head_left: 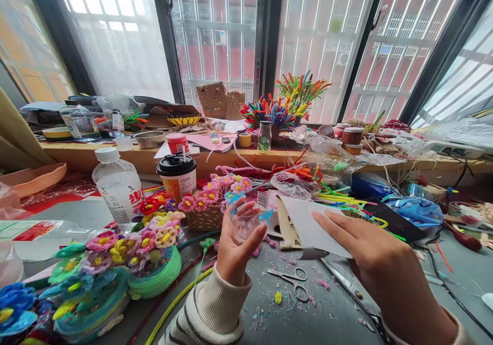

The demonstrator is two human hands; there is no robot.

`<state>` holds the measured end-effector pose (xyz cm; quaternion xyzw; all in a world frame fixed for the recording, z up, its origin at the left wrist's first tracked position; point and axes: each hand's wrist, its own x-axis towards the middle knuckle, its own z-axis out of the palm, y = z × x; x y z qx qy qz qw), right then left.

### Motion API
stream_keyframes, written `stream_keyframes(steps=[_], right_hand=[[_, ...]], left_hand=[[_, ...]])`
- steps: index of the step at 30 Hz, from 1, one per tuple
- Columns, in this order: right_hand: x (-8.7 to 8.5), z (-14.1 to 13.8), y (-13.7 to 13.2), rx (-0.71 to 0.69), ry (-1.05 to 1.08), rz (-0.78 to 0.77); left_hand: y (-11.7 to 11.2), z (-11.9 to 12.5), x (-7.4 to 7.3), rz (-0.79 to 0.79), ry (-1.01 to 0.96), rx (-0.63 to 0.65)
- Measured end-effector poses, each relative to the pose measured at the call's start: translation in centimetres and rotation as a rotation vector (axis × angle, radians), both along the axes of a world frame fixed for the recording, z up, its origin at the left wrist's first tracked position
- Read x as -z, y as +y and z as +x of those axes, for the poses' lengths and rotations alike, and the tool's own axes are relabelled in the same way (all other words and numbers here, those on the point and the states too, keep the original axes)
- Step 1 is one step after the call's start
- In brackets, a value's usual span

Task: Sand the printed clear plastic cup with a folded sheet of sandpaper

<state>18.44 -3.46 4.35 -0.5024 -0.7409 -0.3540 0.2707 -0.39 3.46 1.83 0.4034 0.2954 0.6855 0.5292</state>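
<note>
My left hand [233, 247] is closed around a clear plastic piece with blue print [250, 221], perhaps a cup; its full shape is hard to make out. My right hand [385, 257] pinches a white sheet of card or paper [308, 221], fingers flat on top and the thumb hidden beneath. Along the sheet's left edge, a tan printed piece [285, 226] shows. Below the hands, small silver scissors [296, 279] lie among glitter and pink fluff. A larger pair of scissors [346, 283] lies partly under my right hand.
Pipe-cleaner flowers [142, 242], a water bottle [117, 186] and a lidded drink cup [177, 175] stand to the left. Behind is a basket of pink flowers [204, 218]. Loose pipe cleaners [339, 201] and a blue packet [416, 211] lie right. Jars line the windowsill [215, 163].
</note>
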Motion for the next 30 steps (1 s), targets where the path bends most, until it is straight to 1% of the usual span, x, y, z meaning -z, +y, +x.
stream_keyframes(steps=[2,5,9,12,16,20,24,25,27,30], right_hand=[[0.1,0.4,0.3,0.003,0.039,-0.004],[-0.4,0.6,-0.1,-0.043,0.053,-0.028],[-1.3,-0.1,-1.3,-0.121,-0.017,-0.069],[-1.2,-0.8,-1.5,-0.149,-0.015,-0.046],[-0.6,-1.0,-0.8,-0.08,0.007,-0.015],[-0.3,-0.9,-0.4,-0.107,-0.025,-0.003],[-0.1,-1.0,0.0,-0.064,-0.037,0.022],[0.0,-1.0,0.1,-0.077,-0.01,0.043],[0.1,-1.0,0.3,-0.113,-0.013,0.032],[0.1,-0.9,0.4,-0.039,-0.029,0.021]], left_hand=[[0.1,0.0,0.0,0.007,0.004,-0.001],[0.2,-0.1,0.1,0.004,0.005,0.001],[0.2,-0.1,0.2,-0.032,-0.026,0.033],[0.1,-0.1,0.3,-0.037,-0.056,0.057],[0.1,-0.1,0.2,-0.009,-0.014,0.017],[0.2,-0.3,0.2,-0.005,-0.003,0.069],[0.2,-0.1,0.3,0.012,0.017,-0.005],[0.1,0.0,0.3,0.007,0.009,0.002],[0.0,0.1,0.3,-0.006,-0.01,0.02],[0.0,0.2,0.2,-0.012,0.007,0.0]])
